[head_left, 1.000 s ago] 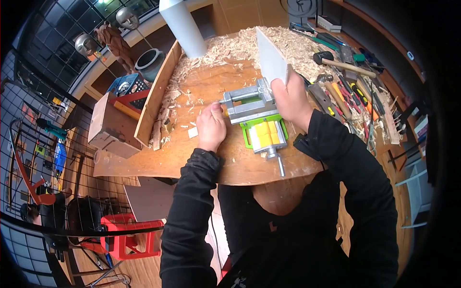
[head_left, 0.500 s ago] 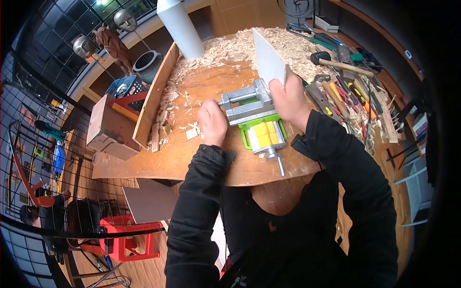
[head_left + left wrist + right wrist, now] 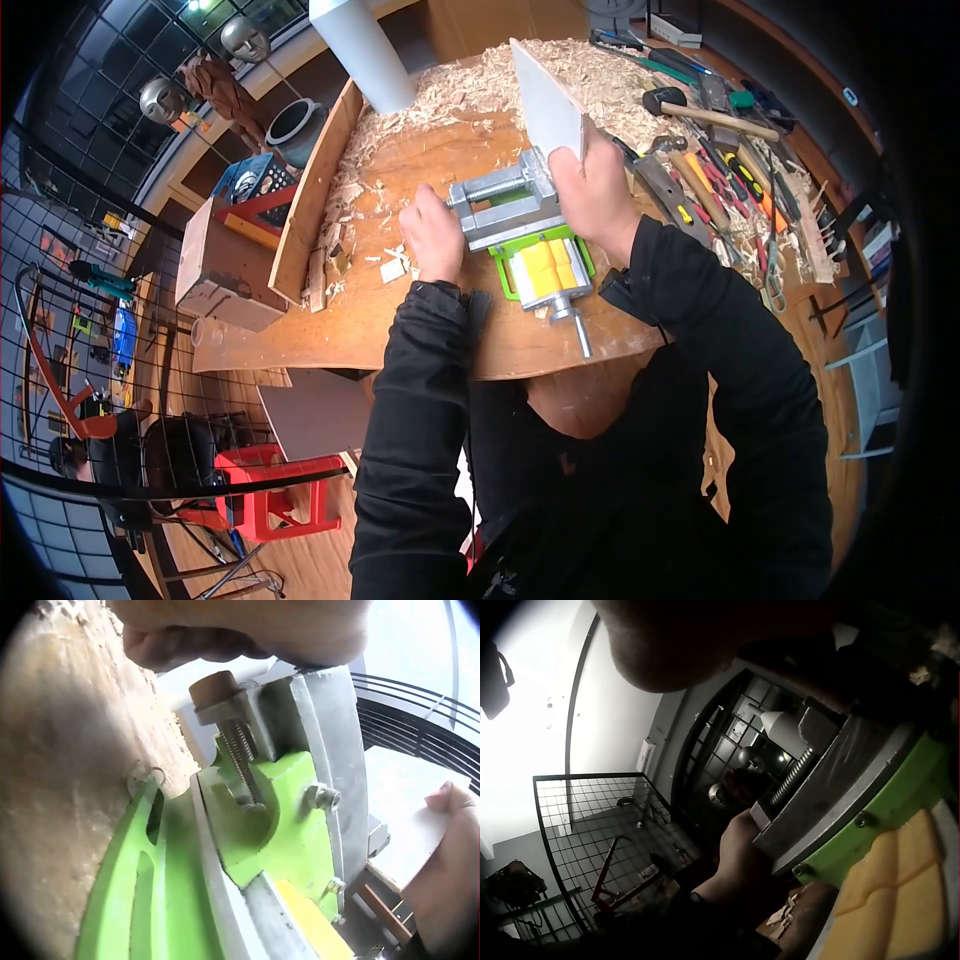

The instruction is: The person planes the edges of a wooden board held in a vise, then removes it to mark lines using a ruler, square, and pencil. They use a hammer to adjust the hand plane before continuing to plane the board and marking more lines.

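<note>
A grey metal vise (image 3: pixel 500 212) sits on a green base (image 3: pixel 507 262) with a yellow-topped lower slide (image 3: pixel 549 270). My left hand (image 3: pixel 434 235) is at the left end of the vise's screw, fingers curled around that end; the handle itself is hidden by the hand. At the vise's right end, my right hand (image 3: pixel 596 195) grips the lower corner of a thin white board (image 3: pixel 548 105), thumb on its near face. The board stands upright on edge, slightly tilted, by the far right side of the vise. In the left wrist view the board (image 3: pixel 409 806) shows beyond the vise.
Wood shavings (image 3: pixel 470 75) cover the back of the wooden table (image 3: pixel 400 150). Hammers, chisels and other tools lie at right, among them a black-headed mallet (image 3: pixel 715 115). A white cylinder (image 3: pixel 365 55) stands at the back, and a wooden rail (image 3: pixel 318 190) and a box (image 3: pixel 228 265) are at left.
The left hand has turned at the screw end, its thumb now out of sight. My right hand keeps its hold on the board beside the vise. The head view has shifted slightly.
</note>
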`<act>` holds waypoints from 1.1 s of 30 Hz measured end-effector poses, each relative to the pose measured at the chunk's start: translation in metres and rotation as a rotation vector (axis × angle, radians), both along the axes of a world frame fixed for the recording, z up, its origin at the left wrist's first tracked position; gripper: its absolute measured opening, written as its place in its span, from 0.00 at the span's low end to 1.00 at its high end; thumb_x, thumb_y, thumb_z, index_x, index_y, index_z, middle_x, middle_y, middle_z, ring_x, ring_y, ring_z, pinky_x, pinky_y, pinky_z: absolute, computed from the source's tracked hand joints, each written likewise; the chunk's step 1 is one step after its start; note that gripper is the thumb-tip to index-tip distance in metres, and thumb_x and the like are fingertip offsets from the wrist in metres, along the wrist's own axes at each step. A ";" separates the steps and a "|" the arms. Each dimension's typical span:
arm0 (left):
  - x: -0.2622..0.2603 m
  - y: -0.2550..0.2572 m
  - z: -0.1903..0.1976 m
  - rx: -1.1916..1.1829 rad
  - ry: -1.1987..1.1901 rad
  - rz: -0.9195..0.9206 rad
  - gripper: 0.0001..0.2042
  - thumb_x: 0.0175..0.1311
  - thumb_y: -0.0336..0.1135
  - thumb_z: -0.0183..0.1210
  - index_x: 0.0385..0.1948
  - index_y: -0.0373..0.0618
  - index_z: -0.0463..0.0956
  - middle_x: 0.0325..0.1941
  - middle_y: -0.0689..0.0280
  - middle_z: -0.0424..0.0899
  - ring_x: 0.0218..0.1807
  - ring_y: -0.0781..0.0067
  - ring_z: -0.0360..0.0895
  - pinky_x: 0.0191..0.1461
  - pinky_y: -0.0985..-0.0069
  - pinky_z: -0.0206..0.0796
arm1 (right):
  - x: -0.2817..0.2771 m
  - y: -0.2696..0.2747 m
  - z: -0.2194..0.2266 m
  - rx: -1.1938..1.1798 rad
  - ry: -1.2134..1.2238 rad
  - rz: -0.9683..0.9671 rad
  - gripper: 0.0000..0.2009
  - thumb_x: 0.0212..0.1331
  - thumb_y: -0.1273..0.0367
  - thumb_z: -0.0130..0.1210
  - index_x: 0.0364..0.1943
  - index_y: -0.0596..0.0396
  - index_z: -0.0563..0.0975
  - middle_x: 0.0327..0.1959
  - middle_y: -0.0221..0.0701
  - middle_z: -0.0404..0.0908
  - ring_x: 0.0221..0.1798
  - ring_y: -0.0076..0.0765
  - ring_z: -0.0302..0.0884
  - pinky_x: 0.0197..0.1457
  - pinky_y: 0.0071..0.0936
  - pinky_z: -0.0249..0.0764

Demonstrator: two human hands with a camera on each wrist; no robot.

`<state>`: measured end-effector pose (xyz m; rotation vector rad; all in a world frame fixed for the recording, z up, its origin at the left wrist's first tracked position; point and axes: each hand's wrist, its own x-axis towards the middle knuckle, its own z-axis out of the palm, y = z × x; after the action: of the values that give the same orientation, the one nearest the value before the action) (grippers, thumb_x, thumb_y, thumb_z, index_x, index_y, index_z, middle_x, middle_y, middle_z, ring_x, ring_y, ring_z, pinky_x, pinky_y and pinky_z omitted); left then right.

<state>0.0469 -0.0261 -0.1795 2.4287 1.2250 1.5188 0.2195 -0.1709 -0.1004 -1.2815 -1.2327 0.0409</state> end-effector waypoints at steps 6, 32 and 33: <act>0.020 0.010 0.008 -0.767 -0.536 0.117 0.11 0.68 0.31 0.49 0.30 0.31 0.74 0.31 0.35 0.83 0.36 0.29 0.81 0.43 0.42 0.70 | -0.004 -0.004 0.000 -0.065 -0.046 -0.052 0.24 0.66 0.71 0.47 0.67 0.60 0.69 0.40 0.54 0.84 0.44 0.57 0.84 0.53 0.45 0.78; -0.027 -0.034 0.079 -0.981 -0.389 -0.250 0.17 0.73 0.36 0.48 0.47 0.32 0.82 0.23 0.58 0.85 0.19 0.74 0.75 0.23 0.74 0.68 | 0.075 0.015 0.068 0.063 -0.229 -0.243 0.21 0.72 0.62 0.49 0.61 0.61 0.76 0.42 0.55 0.87 0.50 0.64 0.86 0.54 0.48 0.80; -0.028 -0.030 0.074 -0.951 -0.465 -0.241 0.17 0.74 0.36 0.47 0.48 0.33 0.82 0.24 0.58 0.86 0.19 0.75 0.75 0.23 0.74 0.68 | 0.098 0.020 0.052 -0.032 -0.296 -0.238 0.24 0.71 0.63 0.49 0.67 0.60 0.73 0.45 0.58 0.86 0.53 0.66 0.85 0.57 0.51 0.79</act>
<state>0.0194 -0.0565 -0.1058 1.4439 1.1209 0.9892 0.3174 -0.1512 -0.0484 -1.4919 -1.3227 -0.3119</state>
